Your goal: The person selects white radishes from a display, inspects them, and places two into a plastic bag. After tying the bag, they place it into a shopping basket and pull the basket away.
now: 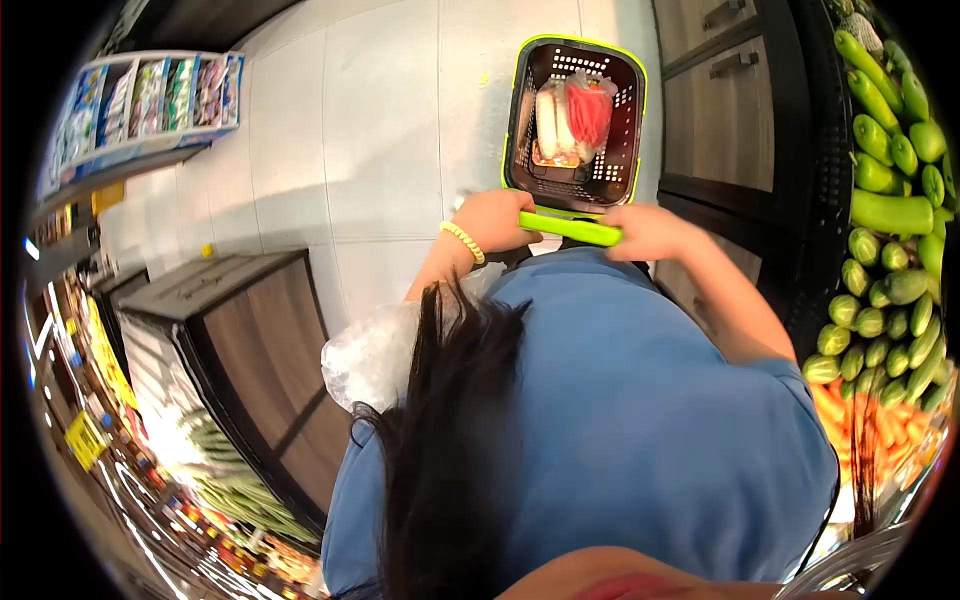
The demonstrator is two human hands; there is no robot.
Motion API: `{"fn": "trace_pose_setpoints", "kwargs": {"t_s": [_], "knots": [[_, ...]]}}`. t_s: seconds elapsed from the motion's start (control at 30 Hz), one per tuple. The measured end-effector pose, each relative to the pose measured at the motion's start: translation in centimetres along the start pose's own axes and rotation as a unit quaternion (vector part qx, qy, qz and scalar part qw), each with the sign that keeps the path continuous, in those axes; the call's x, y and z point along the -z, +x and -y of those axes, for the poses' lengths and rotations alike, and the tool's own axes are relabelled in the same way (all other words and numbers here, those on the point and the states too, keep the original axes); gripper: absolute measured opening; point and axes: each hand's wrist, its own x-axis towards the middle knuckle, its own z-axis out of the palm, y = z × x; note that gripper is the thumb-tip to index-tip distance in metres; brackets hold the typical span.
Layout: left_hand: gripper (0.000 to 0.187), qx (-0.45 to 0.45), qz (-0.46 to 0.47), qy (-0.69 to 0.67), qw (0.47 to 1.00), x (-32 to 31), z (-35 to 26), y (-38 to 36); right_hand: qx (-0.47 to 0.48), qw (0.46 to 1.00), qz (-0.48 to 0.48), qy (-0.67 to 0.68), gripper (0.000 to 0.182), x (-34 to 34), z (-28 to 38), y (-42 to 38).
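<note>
My left hand [492,220], with a yellow coiled band at the wrist, is closed around the left end of a bright green handle [570,228]. Around its right end my right hand [648,232] is closed too. Just beyond the handle is a dark shopping basket [522,120] with a green rim. Inside it lie long white items [552,122] that look wrapped, and beside them a red item [590,112] in clear plastic. A whitish, see-through plastic bag [365,355] is by my left forearm; how it is held is hidden.
Pale floor tiles [400,110] extend ahead and left. Dark wooden cabinets [720,130] line the right, beside green vegetables [880,170], small striped melons [865,320] and carrots [880,425]. At left stand a wooden display stand [250,350] and a rack of packets [150,100].
</note>
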Motion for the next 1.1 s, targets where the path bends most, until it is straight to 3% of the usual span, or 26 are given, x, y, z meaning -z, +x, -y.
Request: {"fn": "trace_pose_setpoints", "kwargs": {"t_s": [0.07, 0.1, 0.13, 0.23, 0.27, 0.33, 0.37, 0.43, 0.53, 0.63, 0.7, 0.77, 0.83, 0.9, 0.97, 1.03, 1.1], "knots": [[0.038, -0.108, -0.006, -0.056, 0.993, 0.1, 3.9, 1.0, -0.113, 0.988, 0.073, 0.069, 0.034, 1.8, 1.1, -0.9], [0.039, -0.162, -0.005, -0.087, 0.983, 0.4, 5.8, 1.5, -0.07, 0.991, 0.031, 0.111, 0.032, 1.4, 0.7, -1.6], [0.039, -0.208, 0.029, -0.145, 0.967, 1.0, 7.4, 1.8, -0.157, 0.977, 0.086, 0.119, 0.028, 1.0, 1.0, -1.9], [0.045, -0.186, 0.101, -0.102, 0.972, 3.2, 12.4, 1.0, -0.309, 0.931, 0.186, 0.054, 0.027, -3.5, 2.2, -3.6], [0.045, -0.158, 0.134, -0.121, 0.971, 4.0, 14.2, 0.6, -0.344, 0.902, 0.262, 0.002, 0.03, -4.8, 3.3, -4.0], [0.045, -0.099, 0.198, -0.144, 0.965, 5.9, 17.4, 0.5, -0.369, 0.871, 0.324, -0.028, 0.036, -10.5, 2.5, -5.9], [0.046, -0.083, 0.196, -0.152, 0.965, 6.9, 18.7, 0.7, -0.399, 0.849, 0.346, -0.004, 0.039, -10.7, 4.2, -5.6], [0.047, -0.054, 0.197, -0.16, 0.966, 8.6, 20.7, 1.5, -0.42, 0.818, 0.382, -0.095, 0.042, -19.3, 2.2, -6.9], [0.038, -0.015, 0.211, -0.209, 0.955, 10.1, 22.8, 4.0, -0.482, 0.787, 0.37, -0.106, 0.04, -30.1, 1.2, -7.0], [0.032, -0.027, 0.193, -0.24, 0.951, 10.0, 25.8, 7.0, -0.417, 0.812, 0.389, -0.121, 0.029, -35.7, 3.7, -5.3], [0.029, -0.004, 0.179, -0.245, 0.953, 10.3, 26.4, 8.4, -0.321, 0.701, 0.625, 0.12, 0.028, -37.6, 2.8, 0.0], [0.026, -0.004, 0.16, -0.248, 0.955, 10.3, 26.4, 11.5, -0.385, 0.636, 0.605, 0.284, 0.023, -36.7, 4.1, 7.7], [0.024, 0.0, 0.141, -0.252, 0.957, 8.0, 26.3, 13.5, -0.378, 0.664, 0.522, 0.379, 0.023, -38.9, 2.6, 10.1], [0.022, -0.005, 0.12, -0.254, 0.96, 3.5, 27.0, 16.1, -0.396, 0.727, 0.288, 0.481, 0.025, -40.9, 1.3, 11.5], [0.017, 0.016, 0.145, -0.314, 0.938, -1.5, 26.4, 18.3, -0.441, 0.625, 0.043, 0.642, 0.032, -49.1, -0.5, 14.8], [0.018, 0.009, 0.189, -0.322, 0.928, -7.8, 27.4, 20.2, -0.447, 0.774, 0.081, 0.441, 0.031, -46.1, -0.4, 16.9], [0.018, 0.036, 0.233, -0.288, 0.928, -11.6, 25.2, 21.3, -0.455, 0.765, 0.096, 0.446, 0.029, -44.8, -1.6, 18.7]]}}
